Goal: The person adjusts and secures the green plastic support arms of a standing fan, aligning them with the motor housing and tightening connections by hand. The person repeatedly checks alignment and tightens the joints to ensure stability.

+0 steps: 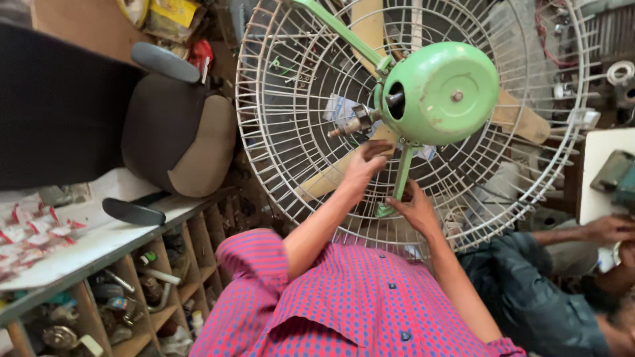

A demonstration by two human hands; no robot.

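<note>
Large white wire fan guard (291,132) tilted up across upper centre, rear face to camera, pale green motor housing (444,92) at its hub with beige blades behind; shelving desk (99,248) along left edge, padded chair (175,132) leaning above its far corner. Left hand (366,165) raised to hub beside protruding shaft fitting (357,120), fingers curled, grip not resolvable. Right hand (415,208) closed round green support strut (402,175) under housing, seemingly steadying assembly; another person's hand (608,228) at right edge.

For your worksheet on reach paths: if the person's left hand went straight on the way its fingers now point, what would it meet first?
The left hand points up toward the metal shaft beside the green motor housing; probably the shaft first, though depth is unclear.
</note>
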